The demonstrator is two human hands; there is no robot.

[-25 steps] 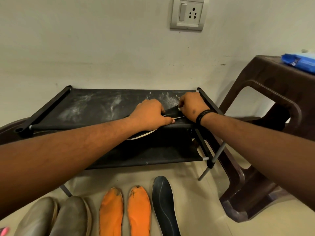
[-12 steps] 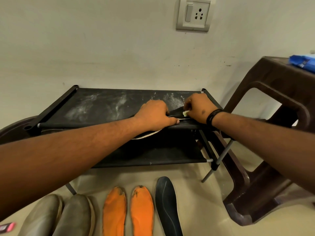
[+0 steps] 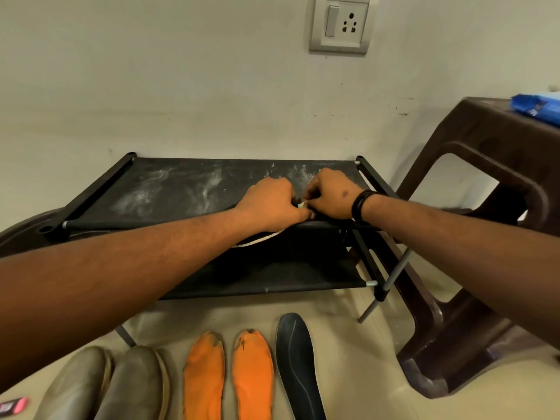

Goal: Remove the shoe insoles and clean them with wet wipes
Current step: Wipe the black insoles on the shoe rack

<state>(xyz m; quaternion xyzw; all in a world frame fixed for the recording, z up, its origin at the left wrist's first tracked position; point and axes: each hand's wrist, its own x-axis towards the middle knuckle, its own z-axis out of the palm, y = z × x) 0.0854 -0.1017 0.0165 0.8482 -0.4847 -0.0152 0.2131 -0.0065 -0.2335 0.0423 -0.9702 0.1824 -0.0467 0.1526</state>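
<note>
1. We see our left hand (image 3: pixel 269 204) and right hand (image 3: pixel 331 195) meeting at the front right edge of the black shoe rack (image 3: pixel 181 189), at about one o'clock from the frame's centre.
2. Left fingers curl down over a dark shoe (image 3: pixel 260 237) with a white sole rim, gripping it against the rack's front bar.
3. Right fingers are bunched together, pinching a small white wet wipe (image 3: pixel 303 205) between the two hands; the insole being cleaned is hidden beneath them.
4. On the floor at six o'clock lie two orange insoles (image 3: pixel 227 377), with a dark insole (image 3: pixel 298 365) just beside them at five o'clock.
5. A pair of grey shoes (image 3: pixel 106 386) sits at seven o'clock.
6. The rack's dusty top offers open room toward ten o'clock.
7. A brown plastic stool (image 3: pixel 491 207) crowds the right edge at three o'clock, carrying a blue wipes pack (image 3: pixel 536 109).
8. A pale wall carries a switch socket (image 3: pixel 341 24) at twelve o'clock.
</note>
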